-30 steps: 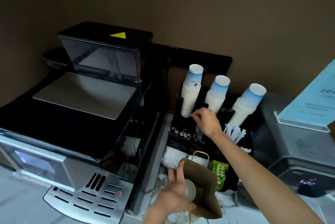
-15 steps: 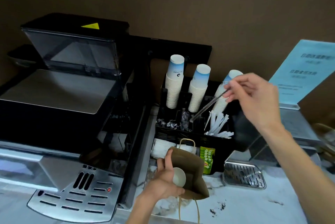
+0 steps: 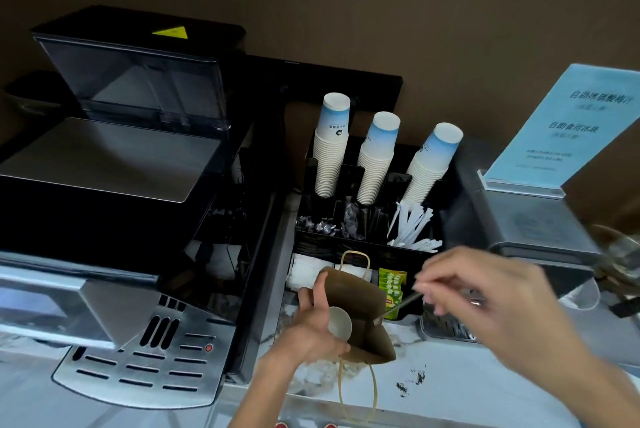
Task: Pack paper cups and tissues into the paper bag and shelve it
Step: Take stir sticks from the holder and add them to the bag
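Between both hands: left hand [image 3: 313,327] grips paper bag [image 3: 360,310] (cup too); right hand [image 3: 485,299] pinches stick [image 3: 398,308].

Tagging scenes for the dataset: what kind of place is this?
Most likely a self-service drinks counter, such as in a hotel or office pantry. Signs: a coffee machine, three stacks of paper cups in a black condiment organiser with wrapped sticks, and a blue printed notice on a stand.

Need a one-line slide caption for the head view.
Left hand holds paper bag; right hand lowers stirrer in.

Self-service coffee corner — espresso machine [image 3: 114,220], cup stacks [image 3: 375,157]
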`<state>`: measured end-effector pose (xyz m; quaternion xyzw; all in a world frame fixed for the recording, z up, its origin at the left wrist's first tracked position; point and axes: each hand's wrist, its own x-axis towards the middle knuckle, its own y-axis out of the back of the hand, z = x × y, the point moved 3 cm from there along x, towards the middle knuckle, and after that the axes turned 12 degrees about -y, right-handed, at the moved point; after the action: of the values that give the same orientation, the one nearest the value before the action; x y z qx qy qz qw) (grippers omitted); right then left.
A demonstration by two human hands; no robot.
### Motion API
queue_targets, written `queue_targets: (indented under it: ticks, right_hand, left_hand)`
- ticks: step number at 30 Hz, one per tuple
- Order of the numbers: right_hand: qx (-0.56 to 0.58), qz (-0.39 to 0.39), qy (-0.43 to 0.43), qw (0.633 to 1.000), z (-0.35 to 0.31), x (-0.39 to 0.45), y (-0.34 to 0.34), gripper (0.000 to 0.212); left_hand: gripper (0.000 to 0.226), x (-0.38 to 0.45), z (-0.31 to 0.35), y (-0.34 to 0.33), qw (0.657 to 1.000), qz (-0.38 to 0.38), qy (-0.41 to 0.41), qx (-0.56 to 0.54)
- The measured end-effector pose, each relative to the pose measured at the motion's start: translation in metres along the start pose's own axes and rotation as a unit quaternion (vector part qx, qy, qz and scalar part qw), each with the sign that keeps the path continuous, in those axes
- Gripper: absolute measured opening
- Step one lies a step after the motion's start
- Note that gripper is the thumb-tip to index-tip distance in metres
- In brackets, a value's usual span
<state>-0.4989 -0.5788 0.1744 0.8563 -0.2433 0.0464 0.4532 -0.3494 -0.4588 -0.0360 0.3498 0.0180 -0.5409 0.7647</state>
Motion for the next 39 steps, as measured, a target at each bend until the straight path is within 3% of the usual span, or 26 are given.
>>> queue_targets:
  ticks: [4, 7, 9, 12, 16, 25, 29, 39]
  right_hand:
    - [-0.065, -0.098, -0.016, 0.993, 0.015, -0.008, -0.052, 0.016]
    - [-0.161, -0.169, -0.009, 0.972, 0.033, -0.003, -0.1, 0.008]
    - [-0.202, -0.244, -0.029, 0.948, 0.047, 0.004, -0.129, 0.016]
    - [-0.279, -0.296, -0.037, 0.913, 0.06, 0.014, -0.159, 0.028]
    - [-0.311, -0.358, -0.067, 0.878, 0.073, 0.022, -0.19, 0.026]
    - [-0.238, -0.461, -0.212, 0.828, 0.102, 0.024, -0.227, 0.02]
    - [-0.171, -0.459, -0.255, 0.834, 0.105, 0.024, -0.236, 0.02]
    - [-0.181, -0.494, -0.273, 0.805, 0.107, 0.028, -0.229, 0.029]
  left_hand:
    - [0.129, -0.001, -0.001, -0.001, 1.0, -0.002, 0.001, 0.003]
    - [0.13, 0.001, -0.001, -0.003, 1.0, -0.004, 0.004, 0.01]
    - [0.13, 0.003, -0.001, -0.004, 1.0, -0.005, 0.008, 0.019]
    - [0.131, 0.005, -0.003, -0.006, 1.0, -0.008, 0.012, 0.026]
    - [0.133, 0.008, -0.006, -0.009, 1.0, -0.004, 0.017, 0.024]
    - [0.137, 0.01, -0.011, -0.011, 1.0, 0.008, 0.007, 0.011]
    - [0.137, 0.009, -0.008, -0.011, 1.0, 0.009, 0.007, 0.011]
    - [0.135, 0.004, -0.004, -0.007, 1.0, 0.011, -0.003, -0.004]
